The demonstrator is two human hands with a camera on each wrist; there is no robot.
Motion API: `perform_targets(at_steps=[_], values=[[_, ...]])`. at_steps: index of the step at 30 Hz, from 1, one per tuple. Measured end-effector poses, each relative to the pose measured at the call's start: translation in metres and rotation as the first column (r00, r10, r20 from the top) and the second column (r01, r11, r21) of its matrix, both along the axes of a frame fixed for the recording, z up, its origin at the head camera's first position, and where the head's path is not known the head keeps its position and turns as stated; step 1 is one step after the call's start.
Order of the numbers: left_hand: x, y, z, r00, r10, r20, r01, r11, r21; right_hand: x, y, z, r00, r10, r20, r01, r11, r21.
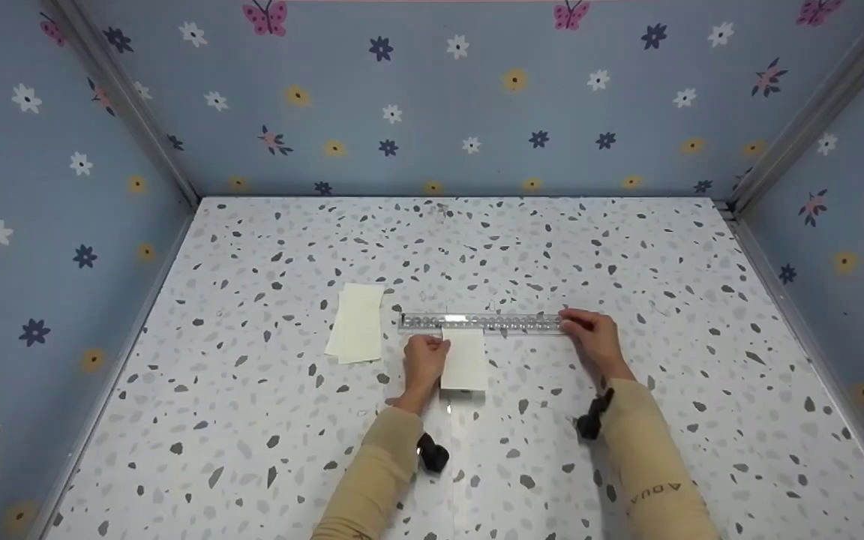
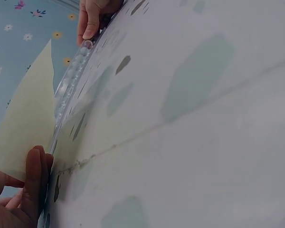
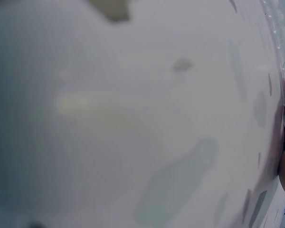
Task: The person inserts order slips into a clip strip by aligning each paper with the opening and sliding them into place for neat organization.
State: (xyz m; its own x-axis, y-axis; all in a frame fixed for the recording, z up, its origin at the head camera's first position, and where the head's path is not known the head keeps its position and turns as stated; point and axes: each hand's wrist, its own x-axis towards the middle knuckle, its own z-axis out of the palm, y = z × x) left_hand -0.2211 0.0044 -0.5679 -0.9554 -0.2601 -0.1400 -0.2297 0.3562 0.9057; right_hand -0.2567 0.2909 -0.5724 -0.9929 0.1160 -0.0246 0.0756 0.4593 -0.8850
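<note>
Here's your white, terrazzo-speckled tabletop (image 1: 252, 420), a thin seam (image 2: 133, 137) crossing it; a clear plastic ruler (image 1: 522, 323) lies crosswise in front of you, overlapping cream slips (image 1: 361, 324) rest off its left end, and another slip (image 1: 464, 360) sits at its near edge, partly raised.

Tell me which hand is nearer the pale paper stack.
Left. The left hand is just right of the pale paper stack, beside another sheet; the right hand is farther right, at the right end of the ruler.
</note>
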Motion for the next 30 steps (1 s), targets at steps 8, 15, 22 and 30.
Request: perform_targets(at_steps=[8, 15, 22, 30], values=[[-0.001, 0.002, -0.002, 1.000, -0.006, -0.030, 0.007, 1.000, 0.021, 0.000, 0.000, 0.000, 1.000, -0.001, 0.001, 0.001, 1.000, -0.015], [-0.001, 0.006, -0.001, 1.000, -0.012, -0.022, 0.011, 1.000, -0.012, 0.000, 0.000, 0.000, 1.000, 0.005, 0.008, -0.005, 1.000, 0.001], [0.001, 0.009, 0.003, 0.999, -0.017, -0.036, 0.016, 1.000, -0.025, 0.001, 0.001, 0.000, 0.999, 0.020, -0.049, -0.021, 1.000, -0.020], [0.000, 0.012, 0.001, 0.999, -0.020, -0.047, 0.020, 1.000, -0.016, 0.002, 0.000, 0.000, 0.999, 0.014, -0.040, -0.014, 1.000, -0.002]])
